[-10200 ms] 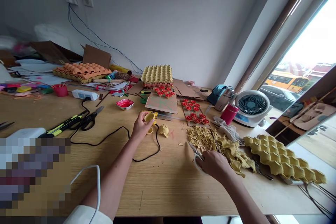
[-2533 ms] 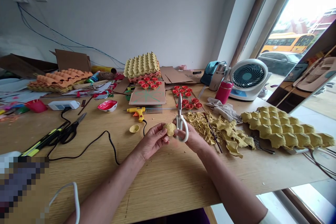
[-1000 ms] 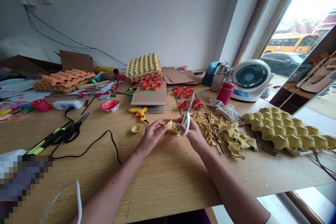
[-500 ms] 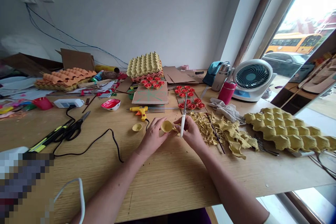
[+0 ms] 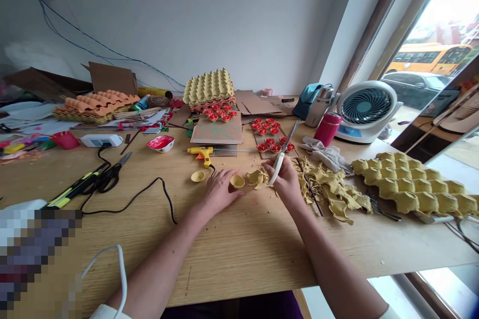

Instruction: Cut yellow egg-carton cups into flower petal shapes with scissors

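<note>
My left hand [image 5: 218, 192] lies low on the wooden table [image 5: 239, 254], its fingertips pinching a small yellow cup [image 5: 237, 181] cut from egg carton, which rests on the tabletop. My right hand [image 5: 287, 180] is closed around white-handled scissors [image 5: 280, 158], whose blades point up and to the right. A yellow carton scrap [image 5: 256, 177] lies between the two hands. A second small yellow cup [image 5: 197, 176] sits just left of my left hand, by a yellow glue gun [image 5: 202, 152].
Yellow carton trimmings [image 5: 331, 190] and a yellow egg tray [image 5: 411, 184] lie to the right. Behind are red paper roses [image 5: 270, 135], stacked egg trays [image 5: 209, 87], a red bottle [image 5: 328, 128] and a fan [image 5: 364, 108]. Black scissors [image 5: 110, 177] and a black cable [image 5: 149, 193] lie left.
My left hand has lowered the yellow cup from the air onto the table. A cut scrap now lies between the hands. My right hand with the scissors has shifted slightly right.
</note>
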Motion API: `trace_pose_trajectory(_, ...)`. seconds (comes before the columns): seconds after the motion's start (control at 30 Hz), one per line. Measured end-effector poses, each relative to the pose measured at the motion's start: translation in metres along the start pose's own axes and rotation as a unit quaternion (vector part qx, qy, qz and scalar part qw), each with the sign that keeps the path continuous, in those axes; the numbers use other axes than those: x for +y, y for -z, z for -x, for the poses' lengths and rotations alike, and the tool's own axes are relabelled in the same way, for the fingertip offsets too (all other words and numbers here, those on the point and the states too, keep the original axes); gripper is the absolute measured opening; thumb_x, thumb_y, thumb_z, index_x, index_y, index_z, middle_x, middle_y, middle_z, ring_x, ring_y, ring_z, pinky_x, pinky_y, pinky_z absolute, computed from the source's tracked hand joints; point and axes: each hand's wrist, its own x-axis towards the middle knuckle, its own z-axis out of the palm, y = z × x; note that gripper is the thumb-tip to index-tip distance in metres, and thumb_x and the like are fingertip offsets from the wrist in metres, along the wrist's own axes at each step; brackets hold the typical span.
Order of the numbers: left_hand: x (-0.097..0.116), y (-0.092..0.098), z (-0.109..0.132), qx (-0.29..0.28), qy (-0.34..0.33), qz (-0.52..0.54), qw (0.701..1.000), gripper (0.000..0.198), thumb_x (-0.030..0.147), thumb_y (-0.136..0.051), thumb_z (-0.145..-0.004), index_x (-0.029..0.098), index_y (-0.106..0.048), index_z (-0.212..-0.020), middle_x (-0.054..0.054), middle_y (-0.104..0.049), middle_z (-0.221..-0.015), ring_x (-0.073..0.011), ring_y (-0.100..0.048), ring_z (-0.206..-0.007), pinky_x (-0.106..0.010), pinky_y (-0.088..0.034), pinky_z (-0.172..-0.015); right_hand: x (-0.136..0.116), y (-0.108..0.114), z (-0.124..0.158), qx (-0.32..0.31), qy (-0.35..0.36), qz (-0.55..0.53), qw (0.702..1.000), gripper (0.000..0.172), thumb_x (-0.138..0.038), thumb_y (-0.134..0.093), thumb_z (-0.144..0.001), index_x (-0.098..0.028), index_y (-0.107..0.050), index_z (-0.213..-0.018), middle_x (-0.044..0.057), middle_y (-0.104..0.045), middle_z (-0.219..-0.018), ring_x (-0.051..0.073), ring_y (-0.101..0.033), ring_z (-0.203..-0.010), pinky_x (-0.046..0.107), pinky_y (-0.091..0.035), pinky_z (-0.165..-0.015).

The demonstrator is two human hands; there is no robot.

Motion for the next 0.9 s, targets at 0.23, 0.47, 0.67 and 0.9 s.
trace_pose_trajectory(0.23, 0.001, -0.001, -0.001, 0.022, -0.013, -0.011, 1.0, 0.043, 0.032, -0.071, -0.08, 0.018, -0.062, -0.12, -0.012, -0.064, -0.116, -0.0303, -0.06, -0.11, -0.045, -0.047, -0.098, 0.004, 0.005, -0.001, 0.001, -0.031, 0.184, 0.982, 0.022, -0.037, -0.066, -0.081, -0.024, -0.052, -0.092, 0.002, -0.066, -0.082, 0.018, -0.059, -0.066, 0.029, -0.046, -0.062)
trace_pose_trajectory(0.47, 0.002, 0.003, 0.0, -0.01, -0.035, -0.013, 0.999, 0.064, 0.004, -0.059, -0.07, 0.018, -0.054, -0.132, -0.012, -0.06, -0.13, -0.0304, -0.056, -0.12, -0.046, -0.044, -0.105, 0.012, 0.0, 0.005, -0.111, 0.109, 0.405, 0.901, 0.008, -0.026, -0.054, -0.086, -0.023, -0.048, -0.09, 0.004, -0.063, -0.079, 0.02, -0.057, -0.07, 0.028, -0.039, -0.064)
trace_pose_trajectory(0.67, -0.001, -0.001, 0.0, 0.018, -0.02, 0.01, 1.0, 0.051, 0.017, -0.067, -0.077, 0.021, -0.056, -0.127, -0.011, -0.06, -0.124, -0.0303, -0.057, -0.118, -0.046, -0.046, -0.102, 0.016, 0.002, 0.003, -0.116, 0.124, 0.419, 0.892, 0.005, -0.024, -0.053, -0.086, -0.023, -0.048, -0.089, 0.005, -0.063, -0.079, 0.022, -0.057, -0.074, 0.029, -0.039, -0.067)
trace_pose_trajectory(0.9, -0.008, -0.005, -0.001, 0.031, -0.023, 0.014, 0.999, 0.047, 0.015, -0.067, -0.078, 0.023, -0.055, -0.123, -0.009, -0.061, -0.12, -0.0299, -0.058, -0.115, -0.047, -0.047, -0.099, 0.009, 0.005, 0.002, -0.044, 0.104, 0.415, 0.903, 0.004, -0.024, -0.051, -0.086, -0.024, -0.047, -0.087, 0.002, -0.058, -0.073, 0.02, -0.053, -0.065, 0.028, -0.037, -0.061)
